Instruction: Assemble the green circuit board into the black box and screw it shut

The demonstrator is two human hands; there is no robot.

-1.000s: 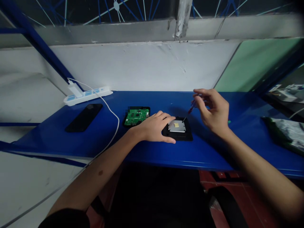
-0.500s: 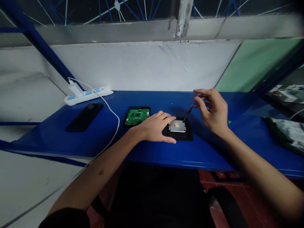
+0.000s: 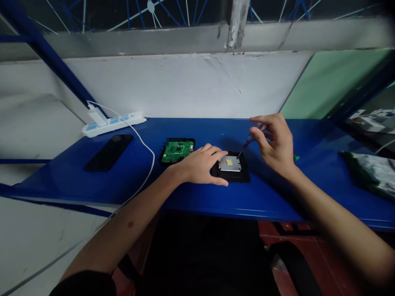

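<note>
Silver-coloured metal plate (image 3: 233,166), pale-yellow square pad (image 3: 228,162) on top, lay in a black casing cover (image 3: 239,178) on the blue tabletop (image 3: 197,201); left hand (image 3: 202,166) rested at the cover's left side, fingers and thumb spread wide, not closed round it. Right hand (image 3: 276,142) pinched a slim screwdriver (image 3: 246,144) by its translucent handle between thumb and fingers, shaft slanting to the plate's far right corner, tip too small to tell whether seated. Green circuit board (image 3: 176,151) sat just beyond the left hand, black smartphone (image 3: 109,153) and white power strip (image 3: 129,119) farther left.
</note>
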